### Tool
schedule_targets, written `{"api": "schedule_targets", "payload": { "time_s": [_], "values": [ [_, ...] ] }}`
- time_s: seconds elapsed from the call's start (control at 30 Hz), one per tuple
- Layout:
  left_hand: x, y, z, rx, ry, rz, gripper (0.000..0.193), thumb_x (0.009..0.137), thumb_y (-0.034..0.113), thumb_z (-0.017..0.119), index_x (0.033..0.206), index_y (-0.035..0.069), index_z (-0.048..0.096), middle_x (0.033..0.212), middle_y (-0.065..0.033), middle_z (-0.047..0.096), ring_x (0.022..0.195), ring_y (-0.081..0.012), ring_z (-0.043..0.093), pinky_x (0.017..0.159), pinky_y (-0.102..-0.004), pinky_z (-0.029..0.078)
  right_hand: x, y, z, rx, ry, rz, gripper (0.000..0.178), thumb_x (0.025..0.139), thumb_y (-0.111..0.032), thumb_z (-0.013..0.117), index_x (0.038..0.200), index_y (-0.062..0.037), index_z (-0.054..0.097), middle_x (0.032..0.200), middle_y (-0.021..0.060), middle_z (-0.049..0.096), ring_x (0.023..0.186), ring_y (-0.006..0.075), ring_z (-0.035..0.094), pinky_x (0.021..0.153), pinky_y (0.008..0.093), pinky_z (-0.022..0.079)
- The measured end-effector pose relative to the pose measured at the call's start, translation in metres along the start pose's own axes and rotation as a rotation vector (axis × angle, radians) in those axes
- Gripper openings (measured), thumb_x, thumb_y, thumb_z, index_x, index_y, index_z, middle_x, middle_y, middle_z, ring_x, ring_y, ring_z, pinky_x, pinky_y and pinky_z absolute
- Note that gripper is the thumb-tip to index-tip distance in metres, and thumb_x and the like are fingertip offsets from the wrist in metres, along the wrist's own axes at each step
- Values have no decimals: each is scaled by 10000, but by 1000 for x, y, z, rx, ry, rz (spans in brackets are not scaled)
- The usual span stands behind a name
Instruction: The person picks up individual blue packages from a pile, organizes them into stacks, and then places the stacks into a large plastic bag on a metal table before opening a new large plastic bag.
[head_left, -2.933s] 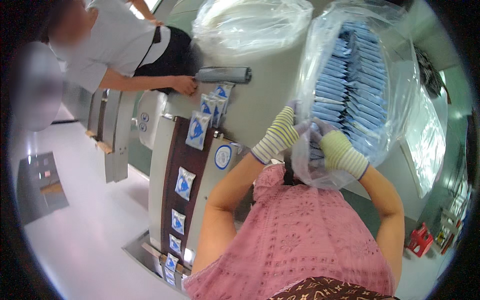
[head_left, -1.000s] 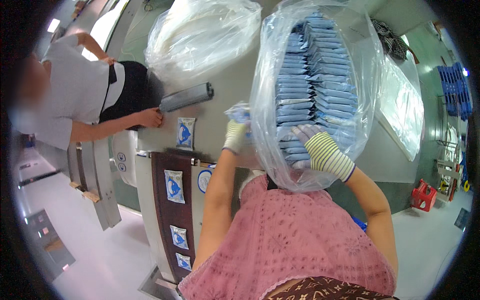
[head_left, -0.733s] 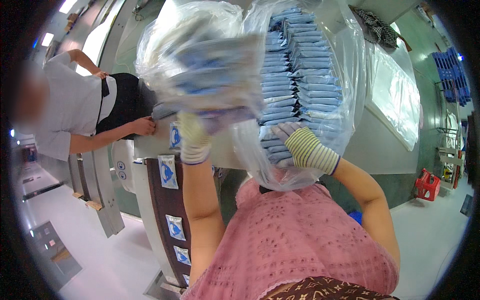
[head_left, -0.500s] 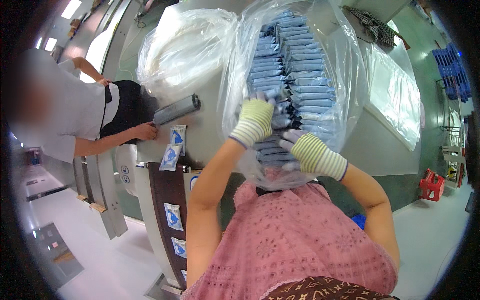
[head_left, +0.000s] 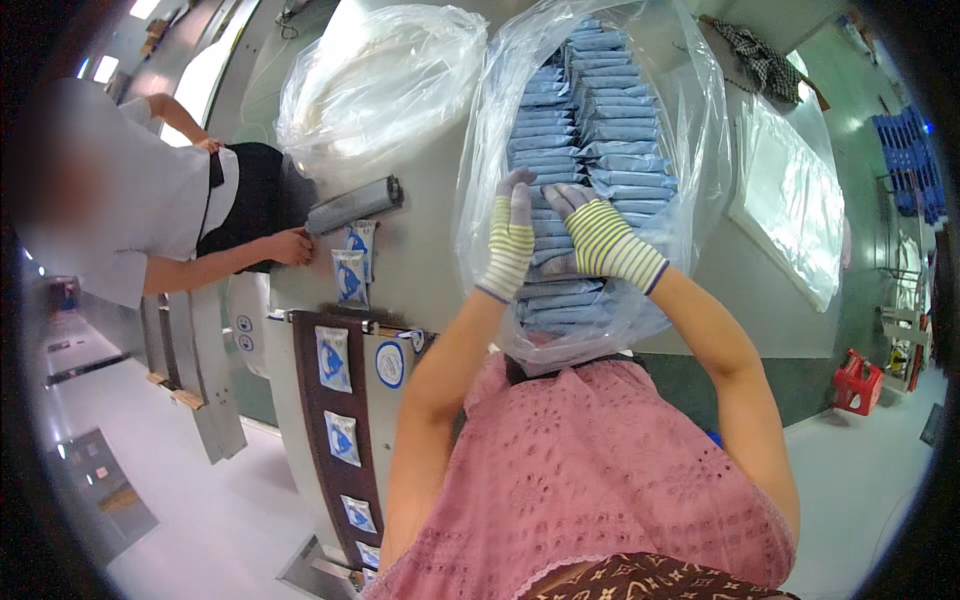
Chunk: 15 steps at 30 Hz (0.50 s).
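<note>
Rests left hand [head_left: 507, 240] in white-and-yellow striped knit glove, fingers extended and loose, at outer edge of left row of slim blue plastic packets [head_left: 541, 142]. Spreads right hand [head_left: 606, 236], gloved alike, over same row; cannot tell whether gripping any. Has packets packed close in two rows inside large clear plastic bag [head_left: 702, 135], atop grey metal table [head_left: 425, 245].

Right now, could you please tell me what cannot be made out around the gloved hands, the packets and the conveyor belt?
All in the head view:
Fronts of most packets in the clear bag: neighbouring packets overlap them.
Whether the left hand and right hand grip packets or only touch them: their gloves cover the contact.
Near end of the conveyor belt: the pink garment covers it.
Another person's head: blurred.
</note>
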<state>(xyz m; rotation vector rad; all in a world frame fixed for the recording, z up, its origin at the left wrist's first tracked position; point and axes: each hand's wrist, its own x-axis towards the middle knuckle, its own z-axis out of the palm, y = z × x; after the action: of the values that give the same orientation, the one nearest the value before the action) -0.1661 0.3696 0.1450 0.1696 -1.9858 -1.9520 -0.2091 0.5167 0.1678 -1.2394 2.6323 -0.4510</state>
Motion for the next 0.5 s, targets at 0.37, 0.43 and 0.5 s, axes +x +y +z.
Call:
{"api": "schedule_targets", "payload": {
  "time_s": [0.37,0.43,0.5],
  "values": [
    [39,-33,-53,736,-313,-346,415,762,335,607,968,-24,569,878,-254,591,903,-344,576,787,-398,450,12,-13,-12,-149,-71,-7,1010,560,-620,656,1280,12,336,1253,211,421,1177,332,393,995,435,295],
    [39,5,-60,488,-188,-324,356,765,299,601,915,-23,575,827,-237,594,817,-358,586,706,-414,465,14,-11,-11,-99,-91,33,961,567,-541,700,1274,3,345,1217,195,450,1141,346,420,981,427,315],
    [33,19,-64,583,-35,-61,246,785,158,572,907,-55,556,764,-148,609,680,-218,580,604,-307,468,12,-18,-13,-152,-124,52,958,576,-493,714,1298,-9,309,1237,195,421,1147,349,400,967,439,321]
  ]
}}
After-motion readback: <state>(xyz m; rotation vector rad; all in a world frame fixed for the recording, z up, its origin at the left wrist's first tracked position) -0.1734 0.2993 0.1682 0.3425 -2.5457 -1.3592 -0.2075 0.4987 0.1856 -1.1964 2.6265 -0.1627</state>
